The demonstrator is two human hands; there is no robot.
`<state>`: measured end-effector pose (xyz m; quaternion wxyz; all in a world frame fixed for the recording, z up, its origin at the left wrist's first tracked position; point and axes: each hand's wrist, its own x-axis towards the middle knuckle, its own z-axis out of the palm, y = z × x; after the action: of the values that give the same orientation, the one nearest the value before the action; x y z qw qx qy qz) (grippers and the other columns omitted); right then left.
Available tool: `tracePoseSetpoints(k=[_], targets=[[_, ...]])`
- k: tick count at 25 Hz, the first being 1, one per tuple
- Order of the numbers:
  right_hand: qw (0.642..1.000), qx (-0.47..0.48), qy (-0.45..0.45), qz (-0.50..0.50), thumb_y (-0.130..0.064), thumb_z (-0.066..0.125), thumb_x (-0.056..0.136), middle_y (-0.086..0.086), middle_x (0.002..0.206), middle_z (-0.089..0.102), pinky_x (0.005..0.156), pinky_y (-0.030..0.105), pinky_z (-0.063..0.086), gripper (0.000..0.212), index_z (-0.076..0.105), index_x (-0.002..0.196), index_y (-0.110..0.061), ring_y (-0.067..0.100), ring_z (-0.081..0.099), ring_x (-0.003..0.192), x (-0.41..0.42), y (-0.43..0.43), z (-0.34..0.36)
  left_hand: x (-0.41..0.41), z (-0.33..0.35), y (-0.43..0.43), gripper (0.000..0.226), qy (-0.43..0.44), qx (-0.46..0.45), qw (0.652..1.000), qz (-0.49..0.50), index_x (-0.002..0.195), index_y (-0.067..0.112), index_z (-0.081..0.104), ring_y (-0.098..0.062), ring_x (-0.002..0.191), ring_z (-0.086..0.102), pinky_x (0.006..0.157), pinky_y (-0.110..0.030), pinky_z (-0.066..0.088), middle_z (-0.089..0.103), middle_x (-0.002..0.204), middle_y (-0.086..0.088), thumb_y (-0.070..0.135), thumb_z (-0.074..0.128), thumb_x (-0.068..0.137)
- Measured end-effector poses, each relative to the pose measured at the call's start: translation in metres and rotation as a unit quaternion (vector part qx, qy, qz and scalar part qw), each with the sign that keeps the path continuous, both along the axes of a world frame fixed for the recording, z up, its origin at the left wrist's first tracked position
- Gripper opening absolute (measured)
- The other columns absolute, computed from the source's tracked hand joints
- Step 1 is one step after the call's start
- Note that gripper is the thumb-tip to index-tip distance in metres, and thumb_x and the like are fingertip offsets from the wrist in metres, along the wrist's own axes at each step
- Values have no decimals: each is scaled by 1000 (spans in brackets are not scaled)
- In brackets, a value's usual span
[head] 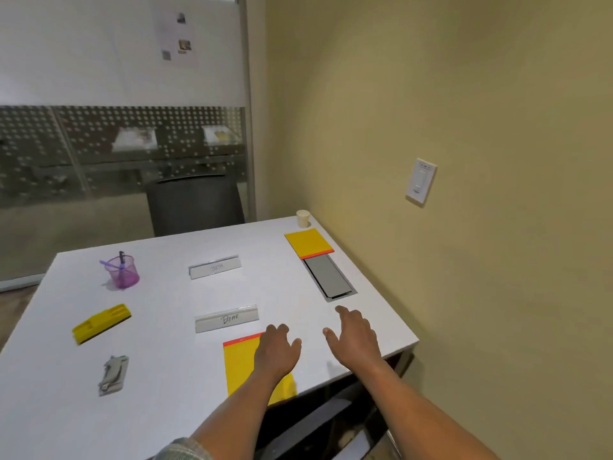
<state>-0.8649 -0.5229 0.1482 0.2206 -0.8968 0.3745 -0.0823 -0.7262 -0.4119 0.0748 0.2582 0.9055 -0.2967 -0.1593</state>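
Observation:
My left hand (277,351) hovers over or rests on the right part of a yellow notepad (240,366) with a red top strip, lying near the table's front edge; its fingers are relaxed and hold nothing. My right hand (355,336) is over the bare white table (166,376) to the right of the pad, fingers loosely spread and empty. A name plate reading "DEAR" (227,318) stands just behind the pad. A second name plate (215,267) stands farther back.
A second yellow notepad (308,242) and a paper cup (303,218) lie at the far right by the wall. A grey cable hatch (328,277) sits in the table. On the left are a purple pen cup (122,272), a yellow stapler-like block (101,323) and a grey tool (113,375).

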Motion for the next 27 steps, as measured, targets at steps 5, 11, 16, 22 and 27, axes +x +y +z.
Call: tracePoseSetpoints(k=[5, 11, 16, 22, 27], targets=[[995, 15, 4, 96, -47, 50, 98, 5, 146, 44, 109, 42, 37, 61, 32, 150, -23, 27, 44, 133, -1, -50, -8, -12, 2, -21, 51, 11, 17, 995, 94, 140, 18, 51, -26, 130, 49, 103, -38, 46, 51, 139, -8, 47, 50, 98], [985, 37, 17, 167, -49, 49, 97, 6, 145, 45, 107, 42, 38, 62, 31, 151, -22, 27, 45, 132, 11, -86, -22, -33, -6, -26, 54, 38, 87, 986, 137, 140, 18, 50, -27, 132, 45, 105, -41, 45, 48, 143, -8, 51, 49, 97], [969, 74, 46, 232, -51, 48, 97, 5, 147, 43, 109, 40, 39, 63, 30, 151, -24, 26, 46, 133, 39, -76, -52, -11, -26, -6, 56, 74, 123, 971, 191, 140, 19, 49, -26, 132, 47, 108, -40, 43, 47, 145, -6, 54, 49, 97], [955, 110, 106, 254, -51, 49, 97, 5, 149, 41, 109, 38, 41, 64, 28, 152, -25, 24, 45, 134, 90, -73, -97, 24, -70, 7, 56, 139, 134, 955, 224, 140, 20, 48, -25, 130, 49, 106, -40, 45, 46, 145, -6, 54, 52, 95], [941, 135, 152, 271, -52, 49, 96, 4, 146, 43, 107, 37, 42, 65, 29, 151, -25, 24, 47, 132, 119, -57, -135, 40, -103, 25, 58, 167, 170, 936, 259, 141, 17, 42, -28, 127, 50, 104, -41, 46, 44, 140, -8, 53, 50, 96]])
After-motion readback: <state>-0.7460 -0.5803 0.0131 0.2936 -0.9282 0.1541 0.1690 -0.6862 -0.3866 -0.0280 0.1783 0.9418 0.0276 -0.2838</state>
